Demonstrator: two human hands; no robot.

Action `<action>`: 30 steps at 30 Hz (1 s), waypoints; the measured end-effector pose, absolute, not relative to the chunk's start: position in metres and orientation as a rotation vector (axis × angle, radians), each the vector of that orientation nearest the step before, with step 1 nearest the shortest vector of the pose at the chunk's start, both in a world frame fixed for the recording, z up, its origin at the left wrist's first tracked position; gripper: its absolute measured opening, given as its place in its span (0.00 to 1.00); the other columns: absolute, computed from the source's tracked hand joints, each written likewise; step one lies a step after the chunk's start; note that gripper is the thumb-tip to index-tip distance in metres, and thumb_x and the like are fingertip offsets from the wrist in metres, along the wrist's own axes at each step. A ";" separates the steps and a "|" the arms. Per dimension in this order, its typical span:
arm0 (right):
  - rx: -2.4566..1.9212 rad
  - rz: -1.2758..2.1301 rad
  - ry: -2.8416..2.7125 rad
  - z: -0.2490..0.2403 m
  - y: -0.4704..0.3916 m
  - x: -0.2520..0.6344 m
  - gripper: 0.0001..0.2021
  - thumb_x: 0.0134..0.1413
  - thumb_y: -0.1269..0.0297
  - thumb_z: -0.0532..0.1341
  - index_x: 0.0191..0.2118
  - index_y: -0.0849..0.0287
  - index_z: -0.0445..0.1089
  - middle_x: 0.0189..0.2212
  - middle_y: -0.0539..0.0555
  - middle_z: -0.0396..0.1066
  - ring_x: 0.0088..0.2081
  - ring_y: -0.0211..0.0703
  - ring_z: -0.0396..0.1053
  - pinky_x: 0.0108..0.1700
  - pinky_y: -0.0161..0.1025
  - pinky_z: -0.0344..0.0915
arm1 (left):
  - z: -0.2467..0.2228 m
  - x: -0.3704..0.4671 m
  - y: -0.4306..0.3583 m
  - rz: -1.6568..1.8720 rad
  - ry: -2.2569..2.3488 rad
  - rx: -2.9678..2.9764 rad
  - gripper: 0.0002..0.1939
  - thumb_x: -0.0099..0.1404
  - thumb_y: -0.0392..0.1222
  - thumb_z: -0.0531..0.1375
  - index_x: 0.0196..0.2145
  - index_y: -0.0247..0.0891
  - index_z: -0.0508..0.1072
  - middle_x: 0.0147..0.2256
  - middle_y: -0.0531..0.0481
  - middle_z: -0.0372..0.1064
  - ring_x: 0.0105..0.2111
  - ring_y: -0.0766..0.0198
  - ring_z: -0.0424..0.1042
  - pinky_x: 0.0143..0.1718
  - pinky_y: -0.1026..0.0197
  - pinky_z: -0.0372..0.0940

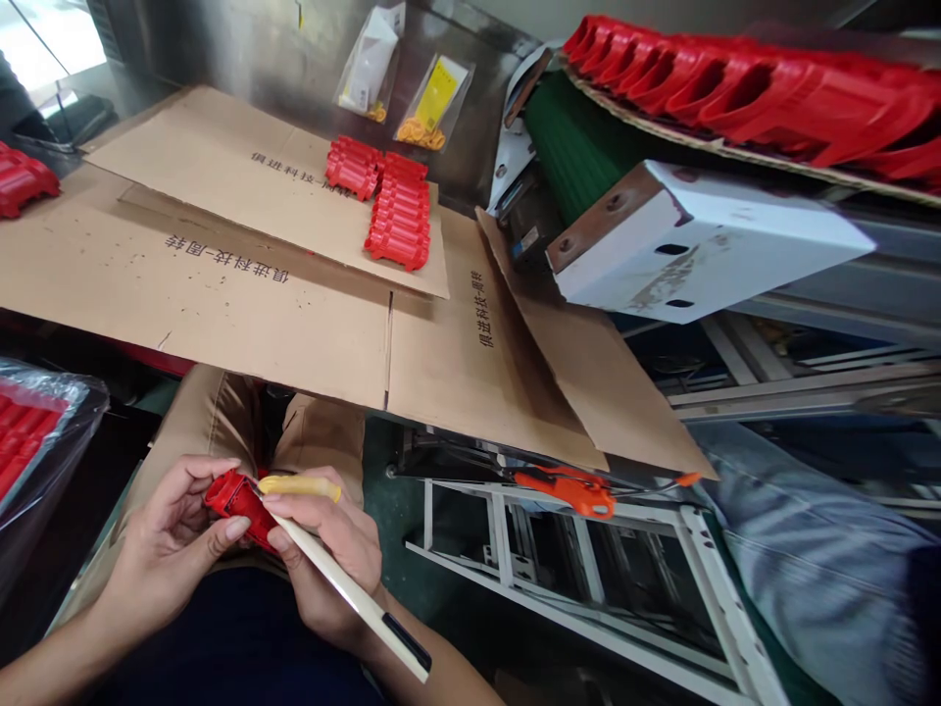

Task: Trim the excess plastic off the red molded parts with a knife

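Low in the view, above my lap, my left hand (176, 529) grips a red plastic part (246, 505) between thumb and fingers. Its round open end faces up and left. My right hand (330, 549) is closed round a long white-handled knife (345, 588) with a black end, pointing at the red part's rim. Only a sliver of its thin tip shows, so I cannot tell whether it touches the rim. A yellow finger cot (298, 485) covers the right index finger. The right thumb rests against the lower side of the red part.
Flattened cardboard (242, 304) covers the bench, bearing rows of red parts (397, 216). Behind lie two bags of yellow finger cots (422, 132). A green conveyor belt (588, 147) carries a box of red parts (735, 88). An orange air gun (569, 490) hangs right; a person's jeans (816, 559) show nearby.
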State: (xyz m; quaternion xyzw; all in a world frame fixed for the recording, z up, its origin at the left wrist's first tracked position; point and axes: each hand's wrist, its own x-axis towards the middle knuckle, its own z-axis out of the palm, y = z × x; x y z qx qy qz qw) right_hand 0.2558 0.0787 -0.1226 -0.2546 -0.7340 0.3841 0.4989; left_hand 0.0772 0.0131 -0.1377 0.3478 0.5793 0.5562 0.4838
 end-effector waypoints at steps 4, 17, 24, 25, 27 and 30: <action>-0.636 0.986 -1.865 -0.122 0.083 0.258 0.09 0.72 0.68 0.62 0.54 0.58 0.72 0.47 0.61 0.81 0.50 0.51 0.78 0.51 0.49 0.79 | -0.149 0.073 0.013 1.380 1.428 1.015 0.19 0.65 0.38 0.73 0.52 0.51 0.79 0.42 0.53 0.83 0.39 0.62 0.85 0.41 0.66 0.80; -0.661 1.104 -1.655 -0.127 0.078 0.255 0.07 0.75 0.64 0.62 0.53 0.54 0.75 0.47 0.60 0.80 0.51 0.52 0.77 0.52 0.51 0.77 | -0.144 0.074 0.013 1.495 1.536 0.903 0.19 0.59 0.40 0.77 0.46 0.45 0.79 0.38 0.52 0.81 0.35 0.62 0.83 0.37 0.67 0.79; -0.591 1.667 -1.163 -0.134 0.081 0.268 0.09 0.70 0.54 0.69 0.47 0.53 0.76 0.45 0.57 0.81 0.49 0.49 0.80 0.55 0.49 0.74 | -0.139 0.070 0.026 1.495 1.221 0.554 0.21 0.60 0.44 0.77 0.50 0.42 0.80 0.38 0.47 0.81 0.37 0.58 0.82 0.40 0.61 0.79; -0.564 1.708 -1.140 -0.135 0.083 0.270 0.11 0.70 0.52 0.69 0.46 0.53 0.75 0.42 0.57 0.81 0.45 0.49 0.80 0.51 0.48 0.75 | -0.135 0.071 0.027 1.488 1.194 0.487 0.21 0.60 0.45 0.77 0.50 0.42 0.80 0.39 0.47 0.81 0.37 0.58 0.81 0.40 0.60 0.78; -0.533 1.758 -1.190 -0.133 0.090 0.276 0.19 0.68 0.41 0.66 0.40 0.53 0.72 0.34 0.54 0.81 0.30 0.44 0.78 0.37 0.43 0.76 | -0.127 0.073 0.030 1.444 1.146 0.354 0.23 0.61 0.46 0.76 0.52 0.42 0.80 0.41 0.44 0.81 0.39 0.56 0.81 0.39 0.60 0.78; -0.638 1.668 -1.399 -0.126 0.103 0.286 0.23 0.69 0.38 0.62 0.35 0.53 0.70 0.25 0.49 0.76 0.19 0.39 0.67 0.23 0.36 0.67 | -0.119 0.073 0.033 1.332 1.055 0.211 0.26 0.63 0.48 0.75 0.57 0.43 0.78 0.43 0.43 0.81 0.41 0.53 0.82 0.40 0.58 0.77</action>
